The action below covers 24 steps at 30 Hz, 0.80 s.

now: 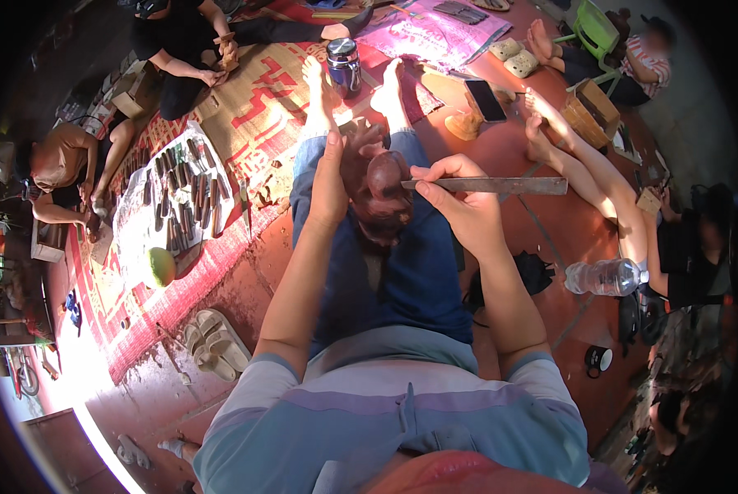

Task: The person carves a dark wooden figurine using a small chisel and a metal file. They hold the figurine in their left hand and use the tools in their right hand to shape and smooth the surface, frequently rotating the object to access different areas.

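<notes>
Between my knees rests a dark reddish-brown wood carving [384, 185] with a rounded, smooth bulge and several lumpy, cut-out parts. My left hand [331, 183] grips it along its left side, thumb upward. In my right hand [466, 206] is a flat metal file [521, 186], pinched between thumb and fingers. The file lies nearly level, its left end touching the carving's rounded part and its wide end sticking out to the right. What the carving depicts, I cannot make out.
Left, a white sheet [126, 218] bears several wood-handled carving tools [189, 188] on a red patterned mat, near a green fruit [160, 267]. Ahead stand a dark blue flask [344, 70] and a phone [486, 100]. A bottle [606, 277] and cup [598, 360] are right. Several people sit around.
</notes>
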Each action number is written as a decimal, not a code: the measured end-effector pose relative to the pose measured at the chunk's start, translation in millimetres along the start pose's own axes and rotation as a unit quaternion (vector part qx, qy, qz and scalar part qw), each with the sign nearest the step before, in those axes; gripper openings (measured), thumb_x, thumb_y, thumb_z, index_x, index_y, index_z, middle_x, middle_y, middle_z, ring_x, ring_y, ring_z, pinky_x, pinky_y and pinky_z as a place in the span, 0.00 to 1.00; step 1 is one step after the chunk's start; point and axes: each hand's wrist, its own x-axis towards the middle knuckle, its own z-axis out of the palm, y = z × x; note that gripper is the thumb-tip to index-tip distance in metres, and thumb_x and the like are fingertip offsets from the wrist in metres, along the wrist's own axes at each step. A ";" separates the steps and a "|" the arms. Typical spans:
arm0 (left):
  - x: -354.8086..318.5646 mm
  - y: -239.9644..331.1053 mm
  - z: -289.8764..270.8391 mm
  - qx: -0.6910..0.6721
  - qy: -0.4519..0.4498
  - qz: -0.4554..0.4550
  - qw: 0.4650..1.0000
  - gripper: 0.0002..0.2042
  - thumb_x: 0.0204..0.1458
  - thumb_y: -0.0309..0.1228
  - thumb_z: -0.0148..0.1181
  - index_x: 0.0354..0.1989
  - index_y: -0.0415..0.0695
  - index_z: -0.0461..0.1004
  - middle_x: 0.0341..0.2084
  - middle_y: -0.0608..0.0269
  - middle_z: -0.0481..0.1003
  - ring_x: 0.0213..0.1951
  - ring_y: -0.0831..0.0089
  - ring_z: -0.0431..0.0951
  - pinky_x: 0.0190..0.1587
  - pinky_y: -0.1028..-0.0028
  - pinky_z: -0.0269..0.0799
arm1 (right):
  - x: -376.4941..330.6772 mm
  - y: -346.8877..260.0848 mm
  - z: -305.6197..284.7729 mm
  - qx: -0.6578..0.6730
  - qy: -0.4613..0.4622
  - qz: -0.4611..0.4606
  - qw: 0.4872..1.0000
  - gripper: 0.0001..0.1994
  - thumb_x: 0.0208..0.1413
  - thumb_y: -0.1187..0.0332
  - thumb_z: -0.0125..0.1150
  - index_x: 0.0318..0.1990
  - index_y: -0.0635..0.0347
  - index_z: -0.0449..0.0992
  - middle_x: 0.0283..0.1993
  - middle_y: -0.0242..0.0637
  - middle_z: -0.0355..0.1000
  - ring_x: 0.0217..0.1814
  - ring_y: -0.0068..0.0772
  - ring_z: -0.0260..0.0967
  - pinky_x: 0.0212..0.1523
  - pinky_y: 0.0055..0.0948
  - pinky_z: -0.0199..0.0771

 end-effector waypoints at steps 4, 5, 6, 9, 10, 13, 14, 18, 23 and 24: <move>-2.5 -7.7 4.7 0.045 0.039 0.054 0.997 0.36 0.58 0.59 0.34 0.55 0.35 0.67 0.36 0.61 0.70 0.39 0.73 0.70 0.44 0.75 0.67 | 15.1 -6.6 6.1 -0.185 -0.098 -0.126 0.970 0.05 0.53 0.76 0.60 0.34 0.65 0.71 0.35 0.33 0.72 0.49 0.30 0.69 0.52 0.31 0.68; -3.0 -7.2 4.9 0.038 0.035 0.053 0.997 0.35 0.59 0.57 0.35 0.55 0.33 0.66 0.40 0.58 0.71 0.40 0.73 0.70 0.46 0.74 0.67 | 20.1 -9.1 7.9 -0.226 -0.119 -0.147 0.956 0.04 0.52 0.77 0.60 0.34 0.67 0.72 0.34 0.33 0.72 0.43 0.26 0.70 0.50 0.32 0.70; -3.7 -6.5 5.2 0.030 0.030 0.051 0.998 0.35 0.59 0.56 0.36 0.56 0.32 0.65 0.44 0.55 0.72 0.41 0.72 0.70 0.47 0.74 0.66 | 25.6 -9.4 8.3 -0.267 -0.140 -0.167 0.939 0.04 0.52 0.77 0.59 0.33 0.68 0.72 0.33 0.34 0.73 0.38 0.21 0.70 0.47 0.33 0.71; -4.7 -3.7 15.2 0.019 0.047 0.078 0.996 0.36 0.59 0.57 0.36 0.55 0.30 0.65 0.39 0.55 0.71 0.37 0.73 0.70 0.41 0.76 0.68 | 51.1 -2.9 -14.5 -0.092 -0.092 0.038 0.991 0.04 0.54 0.75 0.58 0.34 0.66 0.70 0.34 0.37 0.74 0.40 0.25 0.73 0.45 0.26 0.72; -4.0 -3.1 18.4 0.015 0.056 0.091 0.994 0.37 0.58 0.58 0.36 0.55 0.30 0.64 0.35 0.57 0.71 0.35 0.73 0.70 0.38 0.77 0.68 | 55.5 -11.5 -20.5 -0.053 -0.067 0.076 0.993 0.04 0.54 0.75 0.57 0.33 0.64 0.69 0.35 0.38 0.74 0.40 0.25 0.73 0.42 0.21 0.71; -4.0 -3.1 7.1 0.017 0.035 0.068 0.997 0.37 0.58 0.57 0.38 0.56 0.28 0.62 0.38 0.55 0.71 0.35 0.74 0.69 0.39 0.77 0.68 | 47.6 -47.8 9.3 -0.176 -0.158 -0.035 0.971 0.06 0.50 0.72 0.62 0.31 0.63 0.71 0.33 0.35 0.74 0.39 0.24 0.73 0.40 0.26 0.69; -4.3 -3.2 11.3 0.009 0.033 0.072 0.997 0.37 0.58 0.57 0.38 0.57 0.28 0.61 0.39 0.54 0.71 0.35 0.74 0.69 0.39 0.77 0.68 | 43.3 -48.8 16.8 -0.273 -0.174 -0.040 0.945 0.07 0.48 0.70 0.64 0.29 0.63 0.73 0.30 0.35 0.74 0.36 0.25 0.72 0.38 0.28 0.68; -1.2 -4.5 11.5 0.012 0.017 0.077 0.997 0.37 0.59 0.56 0.38 0.58 0.27 0.58 0.42 0.53 0.71 0.36 0.75 0.69 0.42 0.76 0.67 | 68.2 -29.6 -1.9 -0.250 -0.177 0.053 0.951 0.08 0.50 0.72 0.63 0.30 0.66 0.70 0.30 0.35 0.69 0.39 0.25 0.70 0.43 0.25 0.69; -5.6 -4.9 14.3 -0.007 0.045 0.100 0.994 0.32 0.62 0.50 0.35 0.53 0.28 0.66 0.49 0.51 0.72 0.40 0.74 0.71 0.45 0.76 0.68 | 47.8 -42.1 29.7 -0.388 -0.156 -0.127 0.899 0.07 0.48 0.74 0.63 0.28 0.65 0.70 0.26 0.35 0.70 0.33 0.22 0.69 0.34 0.25 0.68; -4.8 -3.7 18.0 -0.014 0.052 0.102 0.993 0.31 0.62 0.50 0.36 0.53 0.28 0.67 0.49 0.50 0.72 0.40 0.74 0.71 0.45 0.76 0.68 | 50.6 -38.5 28.0 -0.400 -0.165 -0.126 0.893 0.06 0.50 0.74 0.62 0.28 0.65 0.70 0.25 0.35 0.70 0.32 0.20 0.69 0.33 0.24 0.68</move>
